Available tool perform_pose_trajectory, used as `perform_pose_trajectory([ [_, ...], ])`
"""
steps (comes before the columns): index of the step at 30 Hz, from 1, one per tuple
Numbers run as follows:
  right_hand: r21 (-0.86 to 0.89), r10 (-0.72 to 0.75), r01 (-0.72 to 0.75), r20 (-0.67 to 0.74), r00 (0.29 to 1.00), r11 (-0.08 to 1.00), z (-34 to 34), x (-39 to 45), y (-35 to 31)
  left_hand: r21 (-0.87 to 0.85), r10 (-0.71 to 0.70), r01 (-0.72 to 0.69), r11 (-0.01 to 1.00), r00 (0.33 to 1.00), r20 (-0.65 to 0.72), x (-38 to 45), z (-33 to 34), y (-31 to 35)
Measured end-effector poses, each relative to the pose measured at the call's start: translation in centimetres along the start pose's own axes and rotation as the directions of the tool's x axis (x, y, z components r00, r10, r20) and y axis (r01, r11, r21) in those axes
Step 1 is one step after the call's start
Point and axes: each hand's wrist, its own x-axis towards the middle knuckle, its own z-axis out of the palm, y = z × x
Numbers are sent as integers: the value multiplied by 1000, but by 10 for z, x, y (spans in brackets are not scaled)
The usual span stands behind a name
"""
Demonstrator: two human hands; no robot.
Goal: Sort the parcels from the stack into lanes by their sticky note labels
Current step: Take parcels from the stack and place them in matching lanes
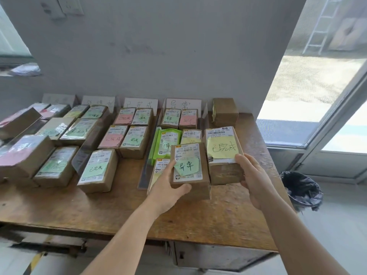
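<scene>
A wooden table (99, 205) seen from above, set against a grey wall, with parcels laid out in lanes running away from the viewer.

At nine o'clock, the far-left lanes hold cardboard boxes, several blurred, with pink and green notes. Moving right, toward eleven o'clock, a lane of boxes sits under a white sign card (140, 103) reading 已完成; its nearest box (98, 170) carries a green note with the same words. A clear divider strip (148, 165) separates this lane from the next, at twelve o'clock, headed by another sign card (183, 104) whose writing is partly hidden. A green padded mailer (165, 144) lies in that lane.

At centre, the left hand (168, 187) is clamped on a small parcel (188, 165), thumb under its near edge, fingers along its left side. Its green sticky note (186, 165) reads 异常. The parcel's long axis points away from the viewer, toward twelve o'clock, and it sits over another box in that lane.

Just to its right, at one o'clock, the right hand (252, 175) grips a larger parcel (223, 155), fingers curled on its near right corner. Its yellow note (223, 148) reads 已完成, so its lane likely lies leftward, at eleven o'clock, across the left hand's parcel. A lone box (225, 112) stands behind.

At three o'clock, a black bin bag (301, 191) sits on the floor.
</scene>
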Motion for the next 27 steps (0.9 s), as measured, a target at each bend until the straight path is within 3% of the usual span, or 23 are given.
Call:
perform_pose_trajectory([
  [16, -27, 33, -32, 28, 999, 999, -10, 13, 8, 345, 35, -32, 938, 999, -2, 10, 7, -6],
  [19, -34, 32, -32, 15, 999, 999, -5, 14, 12, 498, 42, -20, 867, 999, -32, 12, 11, -10],
  [22, -33, 24, -24, 7, 1000, 999, -1, 16, 11, 666, 153, -77, 742, 987, -56, 15, 15, -7],
  [25, -34, 19, -18, 6, 1000, 999, 1, 18, 10, 793, 254, -201, 575, 965, 61, 20, 19, -3],
  [27, -26, 15, -15, 4, 1000, 1000, 0, 18, 10, 822, 267, -246, 514, 956, 119, 23, 21, -1],
])
